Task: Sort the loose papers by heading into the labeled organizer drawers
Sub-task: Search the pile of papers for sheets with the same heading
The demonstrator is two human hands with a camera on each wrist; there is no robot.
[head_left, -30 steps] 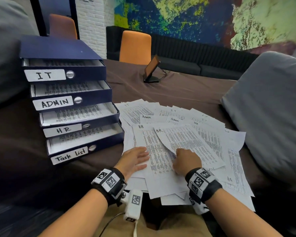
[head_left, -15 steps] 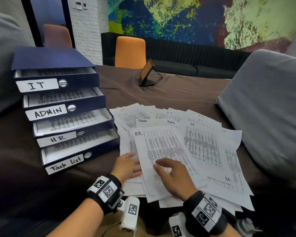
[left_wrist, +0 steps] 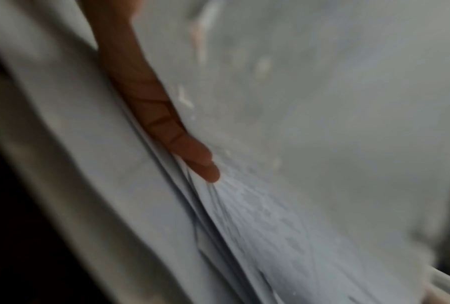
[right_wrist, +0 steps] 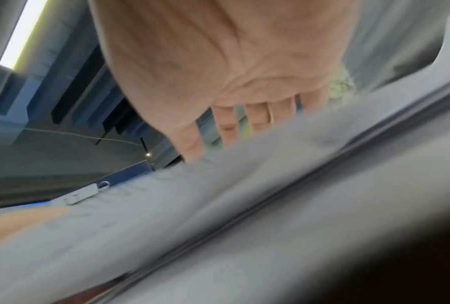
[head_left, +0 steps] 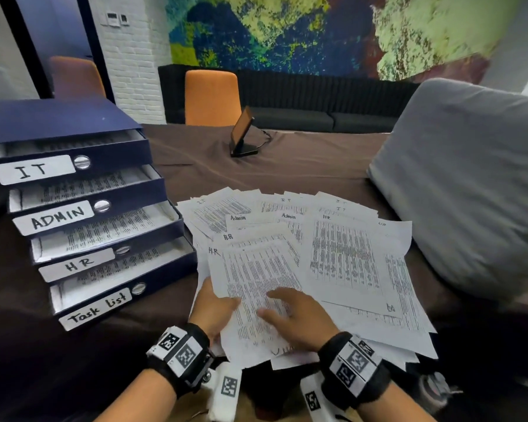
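Printed sheets are held in the organizer drawers [head_left: 83, 214] labelled IT, ADMIN, HR, Task list; an HR-headed paper [head_left: 253, 278] is gripped by the left hand [head_left: 214, 309] and touched by the flat right hand [head_left: 296, 318].

Papers [head_left: 333, 254] fanned at table [head_left: 256, 175] centre, organizer [head_left: 83, 208] at 9 o'clock beside them, cushion [head_left: 470, 193] at 3 o'clock, phone stand [head_left: 243, 135] at 12 o'clock, chair [head_left: 211, 97] and sofa [head_left: 317, 108] behind, both hands on papers at 6 o'clock.
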